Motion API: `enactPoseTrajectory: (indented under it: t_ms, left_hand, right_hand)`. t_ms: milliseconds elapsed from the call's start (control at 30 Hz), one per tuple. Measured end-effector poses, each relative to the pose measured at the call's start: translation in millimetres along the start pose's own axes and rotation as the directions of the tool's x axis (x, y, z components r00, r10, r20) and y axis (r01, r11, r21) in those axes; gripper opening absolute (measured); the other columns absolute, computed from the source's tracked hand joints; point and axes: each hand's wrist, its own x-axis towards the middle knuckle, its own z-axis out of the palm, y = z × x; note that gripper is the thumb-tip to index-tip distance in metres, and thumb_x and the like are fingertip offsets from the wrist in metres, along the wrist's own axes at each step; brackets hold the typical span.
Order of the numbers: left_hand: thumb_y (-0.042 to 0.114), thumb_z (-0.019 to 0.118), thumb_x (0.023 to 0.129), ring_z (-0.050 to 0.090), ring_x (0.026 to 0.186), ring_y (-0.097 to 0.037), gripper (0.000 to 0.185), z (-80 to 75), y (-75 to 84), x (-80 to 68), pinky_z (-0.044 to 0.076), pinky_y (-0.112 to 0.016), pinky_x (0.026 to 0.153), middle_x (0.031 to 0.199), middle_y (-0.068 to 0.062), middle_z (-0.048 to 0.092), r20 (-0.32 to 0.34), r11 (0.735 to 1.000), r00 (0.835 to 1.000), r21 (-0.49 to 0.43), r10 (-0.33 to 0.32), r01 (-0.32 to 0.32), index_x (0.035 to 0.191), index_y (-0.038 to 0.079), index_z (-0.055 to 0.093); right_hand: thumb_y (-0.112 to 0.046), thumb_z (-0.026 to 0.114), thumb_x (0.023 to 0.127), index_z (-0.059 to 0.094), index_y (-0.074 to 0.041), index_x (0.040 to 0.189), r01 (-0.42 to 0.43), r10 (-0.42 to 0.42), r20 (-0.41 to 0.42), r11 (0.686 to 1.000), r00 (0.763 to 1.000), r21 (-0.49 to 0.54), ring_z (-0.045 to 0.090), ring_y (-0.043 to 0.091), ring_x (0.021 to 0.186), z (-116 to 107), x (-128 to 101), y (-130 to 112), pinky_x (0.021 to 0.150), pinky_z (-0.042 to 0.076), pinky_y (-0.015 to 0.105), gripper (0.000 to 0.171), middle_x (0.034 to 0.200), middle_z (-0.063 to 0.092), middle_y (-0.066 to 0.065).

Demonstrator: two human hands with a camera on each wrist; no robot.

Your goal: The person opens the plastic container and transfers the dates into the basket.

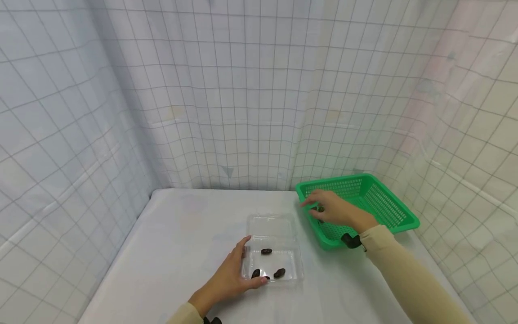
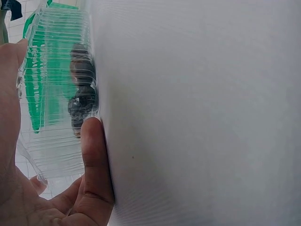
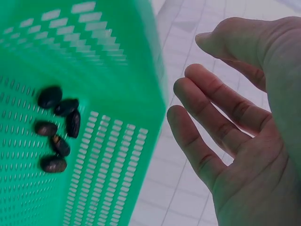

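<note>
My left hand [image 1: 228,275] holds a clear plastic clamshell container [image 1: 279,260] on the table, thumb along its front edge and fingers at its left side. Several dark brown dates [image 1: 279,272] lie in its base; the lid [image 1: 271,226] is folded back flat behind. Through the ribbed wall, the left wrist view shows dates [image 2: 83,101] clustered near the table. Over the left side of a green basket [image 1: 388,198], my right hand [image 1: 333,208] hovers with fingers loosely bent and nothing in them. Several dates [image 3: 73,123] lie on the basket's floor in the right wrist view.
A white cloth covers the table [image 1: 182,234]. White grid-patterned sheets [image 1: 222,99] hang behind it and along both sides. The basket stands at the back right, close to the right-hand sheet [image 1: 465,148].
</note>
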Motion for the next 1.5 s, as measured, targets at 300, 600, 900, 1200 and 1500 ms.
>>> enactPoseTrajectory:
  t_ms: [300,600,900,1200,1500]
  left_hand:
    - [0.058,0.102,0.086,0.065,0.147,-0.036,0.133,0.0,-0.9,0.5,0.056,-0.065,0.117,0.166,-0.02,0.06,0.007,1.0,1.0,0.011,0.017,-0.017,0.184,0.014,0.023]
    - [0.057,0.102,0.086,0.063,0.149,-0.04,0.135,-2.3,3.2,-1.5,0.054,-0.07,0.119,0.168,-0.022,0.058,0.027,1.0,1.0,0.004,0.009,-0.009,0.185,0.014,0.022]
    - [0.062,0.102,0.084,0.062,0.15,-0.038,0.136,-1.4,1.8,-1.5,0.054,-0.07,0.12,0.169,-0.02,0.057,0.031,1.0,0.999,0.011,-0.009,0.009,0.185,0.018,0.023]
    - [0.06,0.102,0.084,0.062,0.148,-0.036,0.135,0.6,-0.2,-1.8,0.054,-0.068,0.119,0.168,-0.02,0.058,0.013,1.0,1.0,0.006,0.02,-0.02,0.185,0.015,0.024]
    - [0.062,0.102,0.084,0.06,0.153,-0.041,0.135,-0.6,2.3,-2.8,0.051,-0.072,0.124,0.172,-0.024,0.056,0.021,1.0,1.0,0.014,0.002,-0.003,0.185,0.017,0.024]
  right_hand:
    - [-0.005,0.074,0.111,0.083,-0.014,0.135,0.069,-0.068,0.042,0.997,0.997,-0.021,0.074,0.025,0.122,9.6,4.1,-27.0,0.107,0.063,0.05,0.028,0.136,0.079,0.006]
    - [-0.008,0.08,0.109,0.084,-0.017,0.133,0.118,-0.118,0.066,0.993,0.991,-0.007,0.074,0.02,0.117,26.3,1.8,-47.0,0.101,0.065,0.038,0.025,0.128,0.075,0.002]
    - [-0.012,0.08,0.111,0.082,-0.019,0.136,0.125,-0.119,0.167,0.992,0.979,-0.025,0.075,0.025,0.131,42.9,3.4,-60.3,0.111,0.064,0.043,0.026,0.137,0.076,0.005]
    - [-0.012,0.082,0.11,0.082,-0.018,0.139,0.13,-0.122,0.254,0.991,0.959,-0.014,0.076,0.027,0.134,56.7,6.0,-72.5,0.115,0.063,0.039,0.03,0.139,0.075,-0.001]
    - [-0.013,0.086,0.107,0.082,-0.017,0.14,0.155,-0.139,0.34,0.988,0.93,-0.02,0.075,0.018,0.135,70.9,13.3,-83.4,0.117,0.059,0.032,0.034,0.14,0.075,-0.005]
